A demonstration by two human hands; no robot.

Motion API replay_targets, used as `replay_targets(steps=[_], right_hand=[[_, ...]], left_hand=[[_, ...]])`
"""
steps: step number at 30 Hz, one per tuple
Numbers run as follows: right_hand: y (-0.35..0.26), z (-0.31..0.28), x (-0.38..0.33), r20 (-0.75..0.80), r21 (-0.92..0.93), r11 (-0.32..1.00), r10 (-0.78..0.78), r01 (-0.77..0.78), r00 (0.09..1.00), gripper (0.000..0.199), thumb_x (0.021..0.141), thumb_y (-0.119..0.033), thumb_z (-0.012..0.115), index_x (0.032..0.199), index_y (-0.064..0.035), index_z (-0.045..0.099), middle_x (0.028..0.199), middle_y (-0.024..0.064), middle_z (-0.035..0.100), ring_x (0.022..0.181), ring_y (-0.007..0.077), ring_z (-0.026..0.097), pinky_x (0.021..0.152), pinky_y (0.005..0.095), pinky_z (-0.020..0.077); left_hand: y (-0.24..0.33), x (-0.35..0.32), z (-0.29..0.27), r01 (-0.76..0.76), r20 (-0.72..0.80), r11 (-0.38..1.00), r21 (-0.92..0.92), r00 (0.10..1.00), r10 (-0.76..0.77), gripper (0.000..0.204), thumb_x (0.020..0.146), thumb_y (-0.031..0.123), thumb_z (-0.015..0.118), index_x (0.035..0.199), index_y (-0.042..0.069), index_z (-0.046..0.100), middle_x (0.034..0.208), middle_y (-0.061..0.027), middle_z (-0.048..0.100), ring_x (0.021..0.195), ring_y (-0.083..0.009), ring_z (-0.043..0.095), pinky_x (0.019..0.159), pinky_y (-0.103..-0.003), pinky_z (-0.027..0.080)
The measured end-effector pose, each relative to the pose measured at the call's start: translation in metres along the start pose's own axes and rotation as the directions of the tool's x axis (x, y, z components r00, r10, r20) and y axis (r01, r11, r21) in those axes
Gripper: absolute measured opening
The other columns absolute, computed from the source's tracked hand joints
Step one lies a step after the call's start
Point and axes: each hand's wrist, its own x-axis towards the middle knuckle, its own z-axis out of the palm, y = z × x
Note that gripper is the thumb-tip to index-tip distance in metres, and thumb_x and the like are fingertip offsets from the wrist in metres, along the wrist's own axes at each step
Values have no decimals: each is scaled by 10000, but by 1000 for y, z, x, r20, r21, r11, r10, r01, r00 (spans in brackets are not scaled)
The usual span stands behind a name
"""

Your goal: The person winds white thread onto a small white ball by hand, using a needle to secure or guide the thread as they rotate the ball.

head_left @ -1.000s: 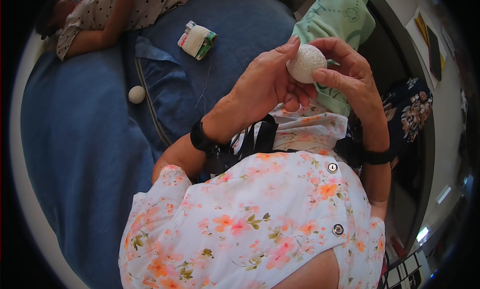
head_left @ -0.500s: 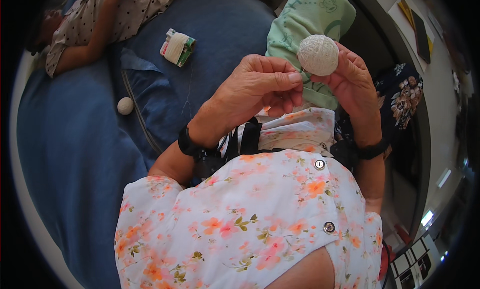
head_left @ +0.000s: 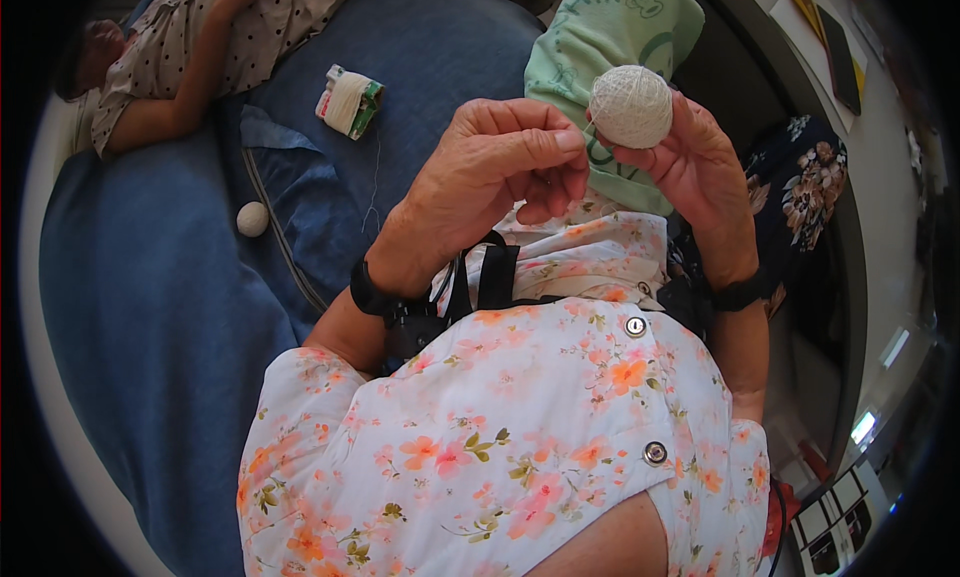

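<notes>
One blue bed [head_left: 150, 307] is seen underneath, a person [head_left: 170, 47] lying at its far edge. Left hand [head_left: 480, 192] is pinched together on thread beside the ball. Right hand [head_left: 690, 167] is clamped around a white yarn ball [head_left: 630, 105], held raised.

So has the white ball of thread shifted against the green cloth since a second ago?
Yes: the white ball of thread rose up the green cloth, toward its top edge.
</notes>
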Motion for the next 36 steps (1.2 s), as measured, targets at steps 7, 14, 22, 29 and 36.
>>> replay_targets(steps=[7,14,22,29,36], right_hand=[[0,0,2,47,75,995,69,-72,997,352,938,-187,530,1158,85,487,1132,190,585,1029,279,617,860,411,553],[3,-2,3,18,16,993,118,-118,993,357,858,-100,613,1147,69,489,1101,177,592,1008,267,625,834,435,561],[3,2,3,-6,-75,990,122,-122,993,414,801,-96,656,1155,57,504,1110,162,585,1019,251,616,838,437,558],[4,5,1,6,-134,983,131,-129,991,501,746,-73,687,1207,32,518,1114,126,607,1016,211,613,902,344,501],[5,5,1,-4,-183,980,74,-74,997,503,726,-78,683,1189,24,514,1079,114,614,974,200,618,918,323,482]], left_hand=[[-5,1,-9,-38,4,996,-77,999,38,124,904,105,579,893,-12,619,787,-102,648,620,-125,622,456,-205,437],[-5,1,-9,-41,-1,997,-59,999,41,123,902,99,580,906,-16,623,763,-114,648,592,-115,602,426,-195,392],[-6,0,-9,-63,-40,997,-54,997,61,130,909,93,560,904,-22,621,731,-131,645,532,-110,567,406,-197,367],[-7,-2,-12,-62,-48,996,-56,997,59,131,899,92,553,887,-23,614,735,-129,642,533,-109,563,400,-199,356],[1,-7,-17,-134,-80,990,-47,988,130,134,892,92,551,864,-28,604,745,-134,634,543,-114,545,391,-208,353]])
